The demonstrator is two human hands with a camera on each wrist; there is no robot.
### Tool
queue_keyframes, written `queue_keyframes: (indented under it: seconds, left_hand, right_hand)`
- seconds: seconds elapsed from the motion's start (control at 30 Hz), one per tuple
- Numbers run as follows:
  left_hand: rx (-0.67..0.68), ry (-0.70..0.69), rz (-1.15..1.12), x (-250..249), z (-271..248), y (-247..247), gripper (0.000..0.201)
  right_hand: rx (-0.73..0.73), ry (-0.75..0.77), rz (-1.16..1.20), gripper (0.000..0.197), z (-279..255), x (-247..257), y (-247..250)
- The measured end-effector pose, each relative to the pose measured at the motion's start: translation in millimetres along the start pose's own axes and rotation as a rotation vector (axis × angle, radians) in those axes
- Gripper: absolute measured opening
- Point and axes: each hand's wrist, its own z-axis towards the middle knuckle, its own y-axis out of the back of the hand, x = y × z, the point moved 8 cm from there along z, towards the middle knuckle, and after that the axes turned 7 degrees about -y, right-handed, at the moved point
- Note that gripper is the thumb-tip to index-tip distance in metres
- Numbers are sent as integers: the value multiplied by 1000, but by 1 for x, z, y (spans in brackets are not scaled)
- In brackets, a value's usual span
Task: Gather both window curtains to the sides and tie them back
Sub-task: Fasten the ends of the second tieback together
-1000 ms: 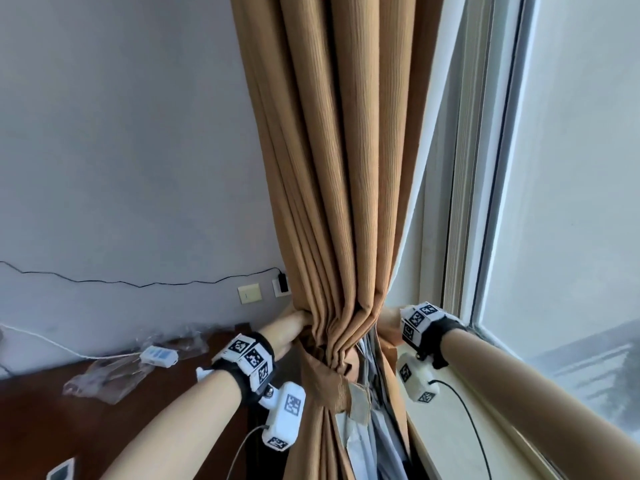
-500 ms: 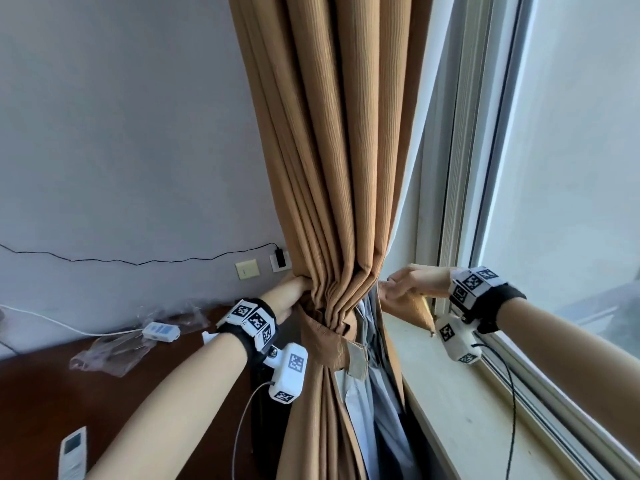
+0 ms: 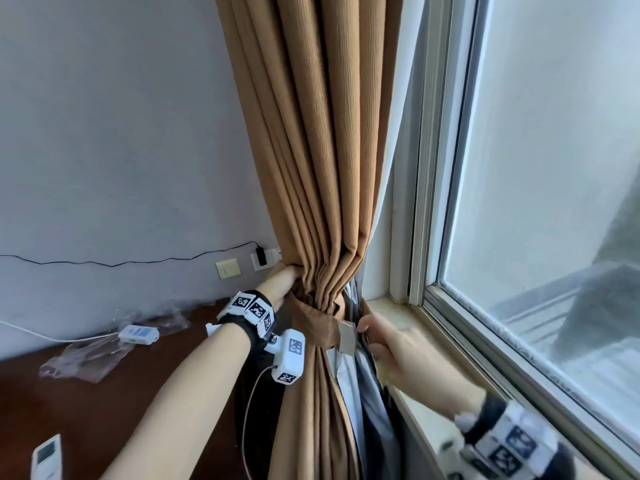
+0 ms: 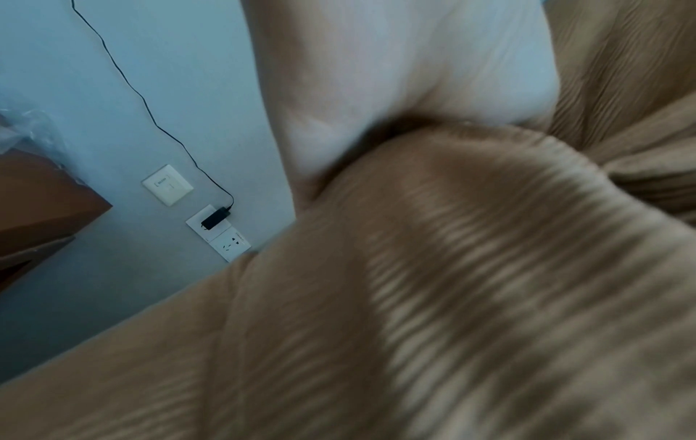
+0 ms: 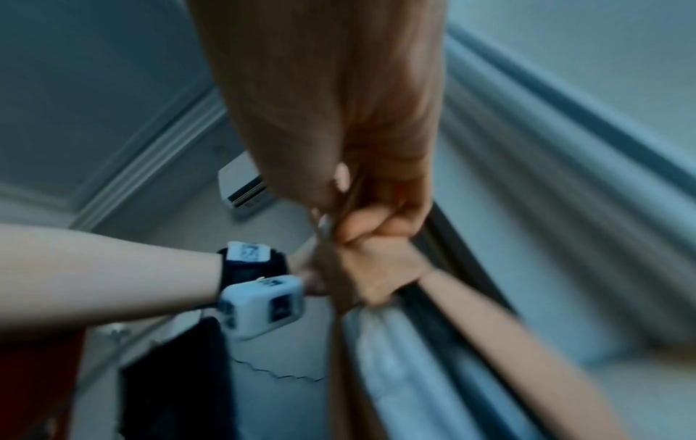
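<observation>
Curtain (image 3: 322, 161), tan, hangs gathered at centre frame of the head view, cinched just below mid-height, beside the window frame (image 3: 420, 168) at right. Tieback band (image 3: 313, 323) wraps the bundle's front; its pale end tab (image 3: 346, 337) sits at the bundle's right edge.

Left hand (image 3: 282, 280): grip closed around the gathered folds just above the band. Right hand (image 3: 388, 344): fingertips meet at the tab and the dark lining edge; it looks like a pinch on the band end, though the exact contact is small and partly hidden.

Risks, as judged:
- Band end not yet seen fastened. If the right-hand pinch slips, the band likely unwinds and the bundle spreads.
- Grey lining (image 3: 346, 375) hangs loose below the band; it may be left outside the wrap or caught in the fastening.
- If the left grip loosens early, folds slide down and the band goes slack.
- Only 1 curtain is in view; the 2nd cannot be checked.

View differences:
- Head view: band, tab, both hands, and the bench (image 3: 104, 393) at lower left with a remote (image 3: 46, 459).
- Left wrist view: blurred ribbed fabric close up, plus a wall socket (image 4: 218, 229) with a plug; no band end visible.
- Right wrist view: motion-blurred, looking up; left fingers (image 5: 371, 226) wrapped round the bundle from the far side, hidden in the head view, and a wall air-conditioner unit (image 5: 243, 187).
</observation>
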Motion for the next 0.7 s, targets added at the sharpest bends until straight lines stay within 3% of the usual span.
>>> queue_keyframes:
  seconds: [0.2,0.3,0.4,0.53,0.63,0.7]
  left_hand:
    - [-76,-10,0,-2,-2,-8,20]
    - [-97,-6,42,-2,-2,-6,32]
    - [-96,-1,72,-1,1,-4,38]
    - [-74,9,85,0,-5,-8,38]
    - [-67,-116,181,-11,-19,-11,43]
    - [-197,-252,320,-18,-33,-4,55]
  right_hand:
    - [-202,-124,208,18,11,-12,-7]
    - [-260,-244,297,16,11,-27,2]
    - [-244,-216,273,2,22,-23,3]
    - [-295,-208,224,23,31,-23,2]
    - [-325,-242,221,29,31,-33,2]
    - [-346,-264,256,26,31,-39,3]
